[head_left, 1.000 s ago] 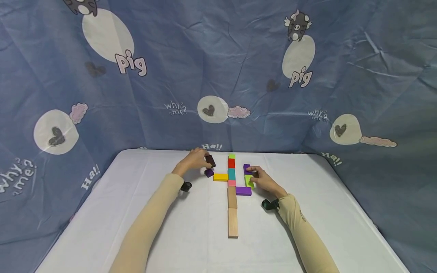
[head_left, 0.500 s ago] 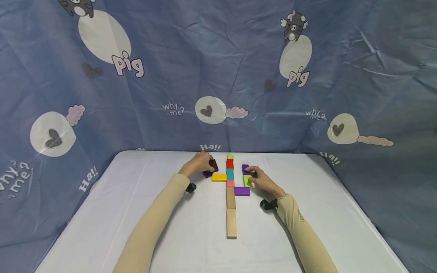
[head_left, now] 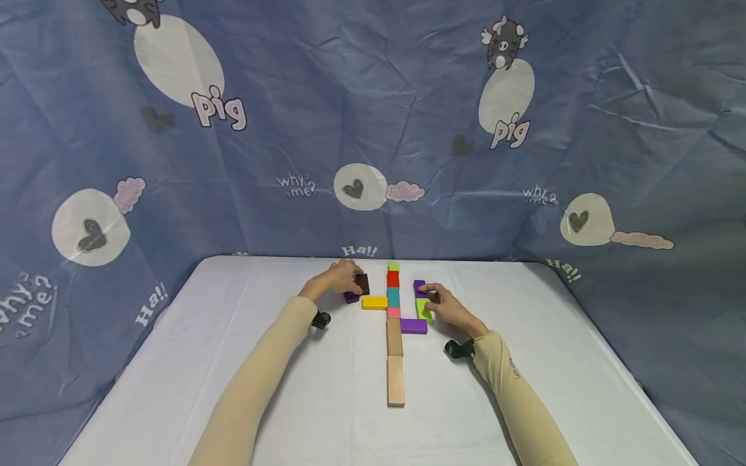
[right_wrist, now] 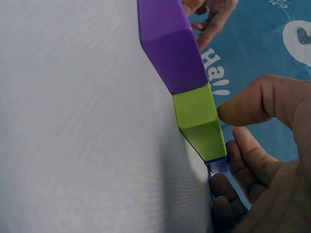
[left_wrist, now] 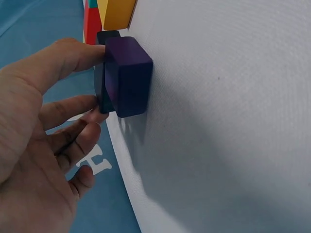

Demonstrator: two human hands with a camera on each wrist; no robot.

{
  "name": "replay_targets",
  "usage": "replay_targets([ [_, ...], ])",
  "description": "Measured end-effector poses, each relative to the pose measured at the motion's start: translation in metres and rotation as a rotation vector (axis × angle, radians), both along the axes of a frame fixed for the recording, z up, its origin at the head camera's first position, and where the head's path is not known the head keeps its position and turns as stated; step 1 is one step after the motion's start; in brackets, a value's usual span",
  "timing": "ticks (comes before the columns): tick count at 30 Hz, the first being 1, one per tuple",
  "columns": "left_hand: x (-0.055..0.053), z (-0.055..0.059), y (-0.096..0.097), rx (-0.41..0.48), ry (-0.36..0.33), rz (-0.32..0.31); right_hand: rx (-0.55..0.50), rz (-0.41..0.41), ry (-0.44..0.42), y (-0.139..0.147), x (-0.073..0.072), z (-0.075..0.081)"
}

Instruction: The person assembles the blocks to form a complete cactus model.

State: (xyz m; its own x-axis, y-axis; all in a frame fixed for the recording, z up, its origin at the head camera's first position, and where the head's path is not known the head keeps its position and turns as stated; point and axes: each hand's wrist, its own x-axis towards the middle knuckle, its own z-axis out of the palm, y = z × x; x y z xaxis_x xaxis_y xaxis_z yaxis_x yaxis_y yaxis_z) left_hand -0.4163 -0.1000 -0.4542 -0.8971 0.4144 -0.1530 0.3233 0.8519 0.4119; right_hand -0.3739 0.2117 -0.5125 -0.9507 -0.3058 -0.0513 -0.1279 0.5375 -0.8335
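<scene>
My left hand [head_left: 338, 277] pinches a dark brown block [head_left: 364, 283] between thumb and fingers. Beside that block, on its near left, stands a dark purple block [left_wrist: 134, 77]; in the left wrist view it partly covers the brown one. On the other side, my right hand [head_left: 451, 307] rests over two blocks laid end to end. Its thumb touches the lime green block [right_wrist: 198, 116], while the bent fingertips lie at the far purple block [head_left: 418, 288]. A longer purple block [right_wrist: 172, 43] adjoins the green one at its near end.
Between the hands runs a column of blocks: small lime green [head_left: 394, 266], red [head_left: 393, 279], teal [head_left: 393, 297], pink [head_left: 394, 312], then two plain wooden planks [head_left: 395, 380]. A yellow block [head_left: 375, 303] juts left from it. The white table [head_left: 280, 401] meets a blue curtain [head_left: 280, 116].
My left hand has brought the dark brown block nearer and slightly right, turning it straighter. The dark purple block has shifted slightly left. My right hand stays in place.
</scene>
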Motion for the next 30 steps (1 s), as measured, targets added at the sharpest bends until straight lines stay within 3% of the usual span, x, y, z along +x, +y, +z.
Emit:
replay_targets([
  [15, 0.0012, 0.0018, -0.0020, 0.029, -0.029, -0.078, -0.027, 0.002, 0.000, 0.0005, 0.0000, -0.0011],
  [30, -0.0044, -0.0050, -0.0053, 0.029, -0.028, -0.119, -0.008, 0.014, 0.006, 0.0010, -0.0005, 0.0000],
])
